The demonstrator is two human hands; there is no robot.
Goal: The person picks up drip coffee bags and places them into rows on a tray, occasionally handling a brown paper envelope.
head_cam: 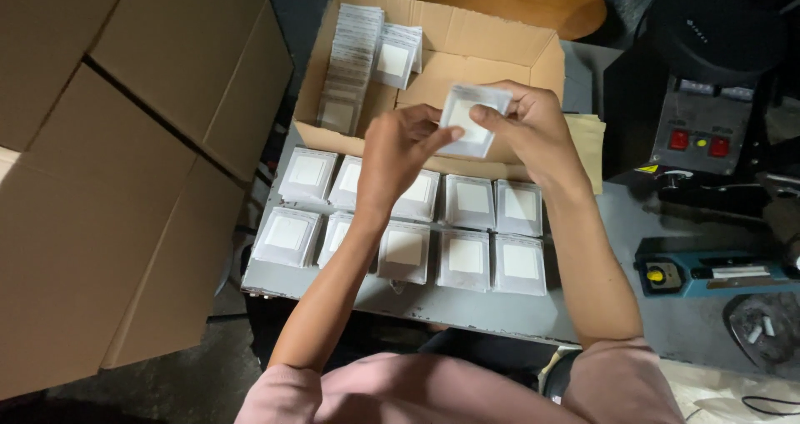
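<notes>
While both arms reach out over the grey counter point(467, 311), we hold one small white square packet point(472, 120) up between our two hands, just above the near wall of the open cardboard box point(467, 49). Right hand point(533, 124) grips the packet from its 3 o'clock side, fingers curled over the top edge, thumb on the front. Left hand point(398, 153) pinches the packet's 9 o'clock edge, thumb and forefinger closed on it, other fingers folded in. So both hands are narrow, closed on the same packet; the packet is tilted, off the counter, touching nothing else as far as we can tell.

Inside the box, at 11 o'clock from the packet, a row of packets point(350, 57) stands on edge along the left wall, with a few loose ones point(396, 53) leaning just beside it. On the counter at 6 o'clock from the hands, two rows of flat packets point(467, 232) lie side by side, edges touching or nearly so; our left forearm crosses over some of them.

At 3 o'clock, well apart, sits a dark machine with red and yellow buttons point(698, 132). At 4 o'clock there's a blue device with a yellow knob point(708, 274). Large closed cartons point(108, 165) fill the 9 o'clock side. A wooden board point(508, 3) shows at 12 o'clock behind the box. Pink sleeves point(467, 391) at the bottom edge.
</notes>
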